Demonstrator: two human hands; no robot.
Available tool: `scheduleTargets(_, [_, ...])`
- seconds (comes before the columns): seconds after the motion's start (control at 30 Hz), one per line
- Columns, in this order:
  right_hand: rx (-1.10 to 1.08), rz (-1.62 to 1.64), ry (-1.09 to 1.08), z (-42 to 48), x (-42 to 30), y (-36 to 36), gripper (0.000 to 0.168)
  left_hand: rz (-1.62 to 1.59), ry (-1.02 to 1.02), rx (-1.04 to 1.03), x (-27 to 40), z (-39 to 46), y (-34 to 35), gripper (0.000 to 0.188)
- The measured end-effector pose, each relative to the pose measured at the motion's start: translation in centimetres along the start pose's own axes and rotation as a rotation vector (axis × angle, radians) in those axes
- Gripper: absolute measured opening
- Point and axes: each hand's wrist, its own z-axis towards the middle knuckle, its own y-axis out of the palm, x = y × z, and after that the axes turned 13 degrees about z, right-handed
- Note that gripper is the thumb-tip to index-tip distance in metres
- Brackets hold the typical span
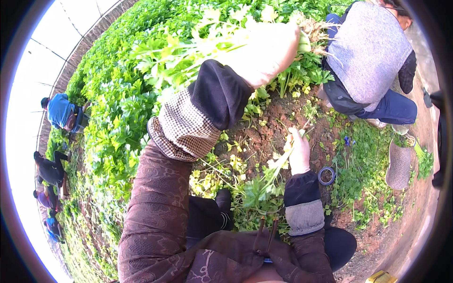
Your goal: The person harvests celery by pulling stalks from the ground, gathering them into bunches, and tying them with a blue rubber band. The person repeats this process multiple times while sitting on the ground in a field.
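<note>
My left hand [270, 53], washed out by bright light, is raised over the edge of the plant bed. It grips a bunch of celery-like plants [304, 42], whose pale roots point right and whose leaves spread left. Lower and closer to my body, my right hand [300, 150] is closed around a thinner celery plant [279, 164]. That plant's leafy end hangs down towards my lap, and its root end sticks out above the fingers. Bare brown soil [272, 131] with scattered yellow leaves lies between the hands. A roll of blue tape [326, 175] rests beside my right wrist.
Dense celery plants [116, 95] grow ahead and left. A person in a grey vest [371, 53] crouches at upper right; several other people [63, 111] work at far left. Cut greens [364, 169], a woven mat [398, 166] and a celery bundle [423, 159] lie right.
</note>
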Motion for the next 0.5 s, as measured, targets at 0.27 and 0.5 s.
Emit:
scheduleTargets(0.27, [-0.340, 0.060, -0.306, -12.9, -7.9, 9.9, 0.027, -0.266, -0.238, -0.311, 11.4, -5.0, -11.9, 0.015])
scheduleTargets(0.5, [-0.362, -0.164, -0.439, -16.9, -9.4, 6.6, 0.040, -0.744, -0.384, -0.293, 18.6, -9.4, -15.3, 0.070])
